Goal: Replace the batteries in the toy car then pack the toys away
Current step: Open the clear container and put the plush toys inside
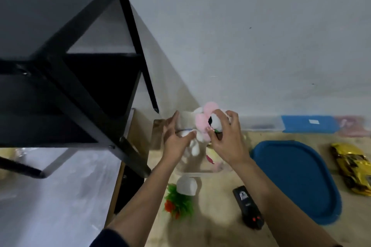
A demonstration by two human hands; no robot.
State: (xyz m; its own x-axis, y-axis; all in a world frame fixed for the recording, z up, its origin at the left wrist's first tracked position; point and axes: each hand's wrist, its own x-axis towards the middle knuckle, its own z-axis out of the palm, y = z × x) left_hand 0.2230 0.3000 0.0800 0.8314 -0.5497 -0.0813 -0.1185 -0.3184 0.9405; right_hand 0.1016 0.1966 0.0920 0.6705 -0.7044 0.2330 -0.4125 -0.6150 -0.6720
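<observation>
We see both hands on a pink and white plush (201, 124), held just above the open top of a clear bin (197, 172) on a pale wooden table (216, 192). The left hand (176, 140) cups it from the side, thumb across the white body and fingers behind. The right hand (228, 140) grips it from the other side, fingers curled over the top. The view is blurred, so we cannot tell finer contact. A blue lid (295, 180) lies flat just right of the bin, and the yellow toy car (353, 168) sits beyond it, well apart from both hands. A black remote (248, 208) lies under the right forearm. A white pot (186, 185) with green leaves lies tipped beside the bin. A black shelf (60, 46) stands at left.
</observation>
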